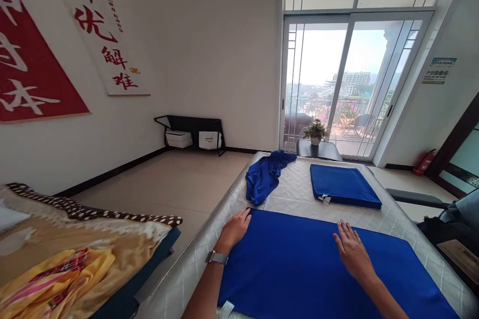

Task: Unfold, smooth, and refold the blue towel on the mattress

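Observation:
A large blue cloth (pixel 295 264) lies spread nearly flat over a pale quilted mattress (pixel 295 184), with a white tag (pixel 226 309) at its near left edge. At its far left corner, my left hand (pixel 235 229) has its fingers drawn together on the edge; a watch is on that wrist. My right hand (pixel 353 250) rests flat on the cloth near the far edge, fingers stretched out. Beyond it sits a neat stack of folded blue cloths (pixel 344 184) with white tags. A crumpled blue cloth (pixel 265 177) lies at the mattress's far left.
To the left stands another bed with a tan cover (pixel 127 244) and a yellow patterned cloth (pixel 82 274). A small table (pixel 303 148) with a potted plant (pixel 315 132) is past the mattress. On the right are a dark chair (pixel 415 197) and a fire extinguisher (pixel 424 162).

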`<state>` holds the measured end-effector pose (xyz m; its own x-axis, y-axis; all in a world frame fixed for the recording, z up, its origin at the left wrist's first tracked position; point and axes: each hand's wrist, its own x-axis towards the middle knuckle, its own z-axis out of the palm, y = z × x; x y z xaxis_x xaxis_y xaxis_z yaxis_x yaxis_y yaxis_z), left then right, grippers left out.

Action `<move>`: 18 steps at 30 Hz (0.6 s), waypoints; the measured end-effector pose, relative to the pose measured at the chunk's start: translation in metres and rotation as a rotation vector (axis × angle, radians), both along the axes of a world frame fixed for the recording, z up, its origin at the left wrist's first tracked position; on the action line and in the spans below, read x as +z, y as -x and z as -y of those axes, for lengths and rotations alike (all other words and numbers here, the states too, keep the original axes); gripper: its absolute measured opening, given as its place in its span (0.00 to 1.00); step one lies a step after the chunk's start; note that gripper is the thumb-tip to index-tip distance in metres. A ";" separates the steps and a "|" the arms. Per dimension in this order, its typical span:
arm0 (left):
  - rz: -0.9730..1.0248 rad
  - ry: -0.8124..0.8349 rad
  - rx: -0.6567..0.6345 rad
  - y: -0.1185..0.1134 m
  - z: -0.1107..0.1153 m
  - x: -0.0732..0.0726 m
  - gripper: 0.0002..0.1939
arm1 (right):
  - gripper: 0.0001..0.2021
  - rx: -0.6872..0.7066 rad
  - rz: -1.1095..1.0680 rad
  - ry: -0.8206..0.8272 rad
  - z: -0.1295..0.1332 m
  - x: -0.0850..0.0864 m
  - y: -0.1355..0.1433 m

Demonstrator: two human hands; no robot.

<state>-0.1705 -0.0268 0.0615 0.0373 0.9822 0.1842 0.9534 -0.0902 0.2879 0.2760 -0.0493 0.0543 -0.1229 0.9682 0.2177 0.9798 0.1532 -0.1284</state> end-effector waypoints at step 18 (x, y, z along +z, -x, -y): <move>-0.153 -0.152 0.026 -0.021 0.126 -0.082 0.30 | 0.32 0.529 -0.277 0.223 0.077 -0.013 0.253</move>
<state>-0.1491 -0.1523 -0.0209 0.0511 0.9445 0.3245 0.9875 -0.0964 0.1250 0.0229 -0.1267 0.0411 -0.5651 0.8176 0.1106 0.7047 0.5481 -0.4505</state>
